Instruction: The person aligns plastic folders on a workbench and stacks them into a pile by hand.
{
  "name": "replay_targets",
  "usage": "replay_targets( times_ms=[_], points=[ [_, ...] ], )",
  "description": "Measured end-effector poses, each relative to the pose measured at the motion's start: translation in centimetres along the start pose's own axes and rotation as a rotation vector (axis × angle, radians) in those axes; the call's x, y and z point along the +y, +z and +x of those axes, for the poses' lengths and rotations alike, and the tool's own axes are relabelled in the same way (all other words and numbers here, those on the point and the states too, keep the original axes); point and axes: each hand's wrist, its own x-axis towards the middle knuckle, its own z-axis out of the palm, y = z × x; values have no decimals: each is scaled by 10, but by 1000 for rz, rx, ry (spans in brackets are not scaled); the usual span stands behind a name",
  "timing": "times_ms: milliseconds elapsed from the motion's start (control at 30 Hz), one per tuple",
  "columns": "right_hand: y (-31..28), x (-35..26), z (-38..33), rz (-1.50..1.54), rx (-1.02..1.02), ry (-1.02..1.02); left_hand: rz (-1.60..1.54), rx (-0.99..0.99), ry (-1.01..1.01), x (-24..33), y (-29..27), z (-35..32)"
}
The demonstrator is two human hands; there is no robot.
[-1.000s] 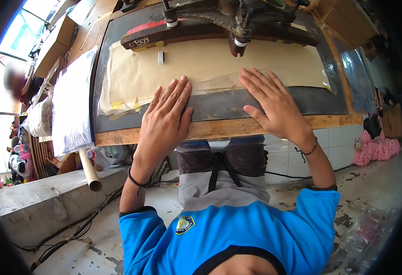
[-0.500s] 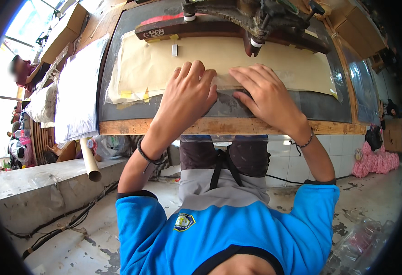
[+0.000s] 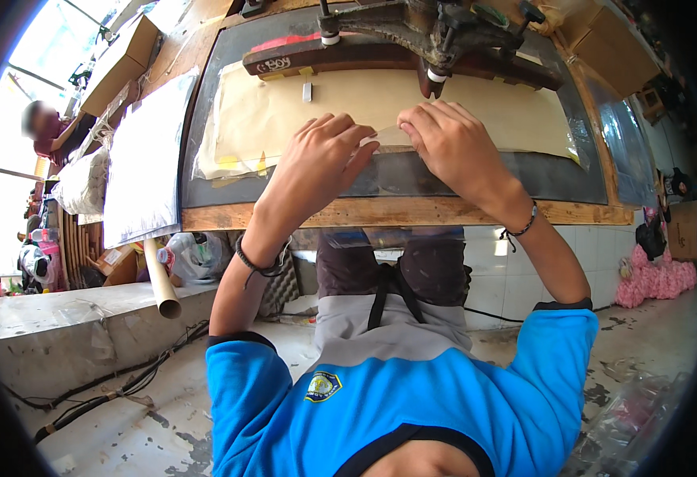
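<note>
Clear plastic film (image 3: 388, 137) is pinched between left hand (image 3: 317, 163) and right hand (image 3: 452, 147), near the wooden front edge of the printing table (image 3: 396, 212).

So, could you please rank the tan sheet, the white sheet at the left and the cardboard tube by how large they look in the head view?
1. tan sheet
2. white sheet
3. cardboard tube, though it lies nearer the camera.

A cardboard box (image 3: 122, 63) sat at the upper left, above a white sheet (image 3: 146, 163) lying beside the dark frame. A cardboard tube (image 3: 162, 278) leaned below it, over a concrete ledge (image 3: 70, 330) with black cables (image 3: 118, 385) trailing along the floor. Pink bundles (image 3: 658, 278) lay by the tiled wall (image 3: 515, 282) at right.
</note>
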Motion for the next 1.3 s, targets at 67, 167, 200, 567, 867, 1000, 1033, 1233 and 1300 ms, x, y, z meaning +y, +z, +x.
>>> replay_targets(
  times_ms=[67, 167, 200, 567, 867, 1000, 1033, 1233, 1300],
  points=[
    [-15, -5, 8, 76, -34, 34, -147, -43, -125, 7, -13, -1],
    [-45, -9, 19, 272, -162, 93, -409, -150, -333, 18, -36, 0],
    [-54, -10, 21, 353, -220, 114, -452, -184, -342, 20, -43, -1],
    [-121, -19, 46, 656, -508, 84, -494, -241, -330, 58, -97, 1],
    [-139, -44, 55, 668, -353, 86, -569, -128, -368, 77, -109, 4],
    [-146, -52, 54, 606, -260, 44, -562, -94, -368, 82, -115, 0],
    [-148, -53, 54, 591, -246, 26, -571, -82, -369, 83, -116, 0],
    [-157, -60, 62, 613, -210, 23, -417, -117, -232, 82, -131, -1],
    [-165, -67, 64, 651, -240, 51, -504, -129, -195, 86, -142, -2]
  ],
)
